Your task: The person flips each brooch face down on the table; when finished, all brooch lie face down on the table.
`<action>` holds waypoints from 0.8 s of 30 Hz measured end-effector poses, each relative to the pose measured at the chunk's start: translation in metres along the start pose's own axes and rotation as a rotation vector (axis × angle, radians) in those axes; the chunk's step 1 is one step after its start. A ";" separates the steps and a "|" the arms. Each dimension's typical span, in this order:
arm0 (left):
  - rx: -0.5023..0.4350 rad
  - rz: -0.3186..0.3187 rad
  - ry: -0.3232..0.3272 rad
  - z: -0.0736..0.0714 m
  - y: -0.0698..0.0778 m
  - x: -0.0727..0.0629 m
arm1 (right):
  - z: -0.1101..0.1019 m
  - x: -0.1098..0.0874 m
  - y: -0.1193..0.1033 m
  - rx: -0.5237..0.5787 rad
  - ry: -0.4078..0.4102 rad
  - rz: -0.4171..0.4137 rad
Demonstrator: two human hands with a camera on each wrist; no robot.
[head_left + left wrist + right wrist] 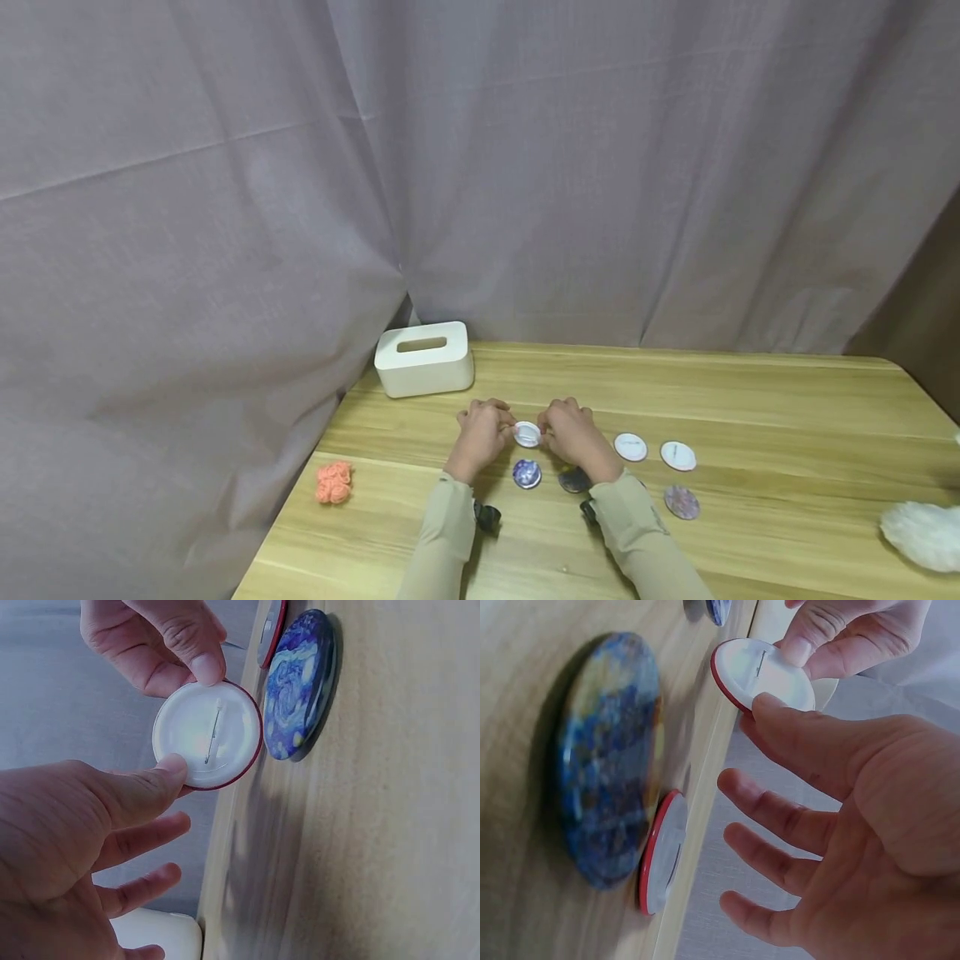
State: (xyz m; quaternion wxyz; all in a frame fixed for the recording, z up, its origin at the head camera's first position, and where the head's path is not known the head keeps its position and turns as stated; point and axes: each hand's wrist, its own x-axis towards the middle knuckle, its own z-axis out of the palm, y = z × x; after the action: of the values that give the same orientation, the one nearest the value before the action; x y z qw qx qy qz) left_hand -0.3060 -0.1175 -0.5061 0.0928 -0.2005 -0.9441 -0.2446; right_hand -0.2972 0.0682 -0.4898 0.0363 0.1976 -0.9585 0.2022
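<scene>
Between both hands is a round pin badge (527,434), its white back and thin metal pin facing up. A red rim edges it in the right wrist view. My left hand (482,435) pinches its left edge with the thumb on the back, while my right hand (573,433) pinches the opposite edge. The left wrist view has the badge (206,735) tilted and raised off the table. Just nearer lies a blue swirl-patterned badge (527,473), face up. A dark badge (575,479) is partly covered by the right wrist.
Two white-backed badges (631,447) lie face down to the right, with a pinkish patterned badge (682,502) nearer. A white tissue box (423,379) stands back left. Orange fabric roses (333,482) sit left, a white fluffy thing (922,536) far right. A grey curtain (525,167) hangs behind.
</scene>
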 end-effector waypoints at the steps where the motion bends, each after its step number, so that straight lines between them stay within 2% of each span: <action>1: 0.004 -0.002 -0.003 0.000 0.000 0.000 | 0.000 0.000 -0.001 0.006 0.002 0.000; 14: 0.012 -0.026 -0.053 -0.003 0.001 -0.001 | 0.006 0.001 0.001 0.035 -0.018 0.017; 24: 0.005 -0.036 -0.055 -0.001 0.001 -0.001 | 0.007 0.001 0.001 0.049 -0.034 0.029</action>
State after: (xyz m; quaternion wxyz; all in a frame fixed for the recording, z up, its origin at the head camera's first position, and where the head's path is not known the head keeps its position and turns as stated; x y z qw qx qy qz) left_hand -0.3047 -0.1175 -0.5055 0.0631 -0.1899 -0.9504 -0.2383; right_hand -0.2985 0.0662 -0.4968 0.0122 0.1877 -0.9565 0.2230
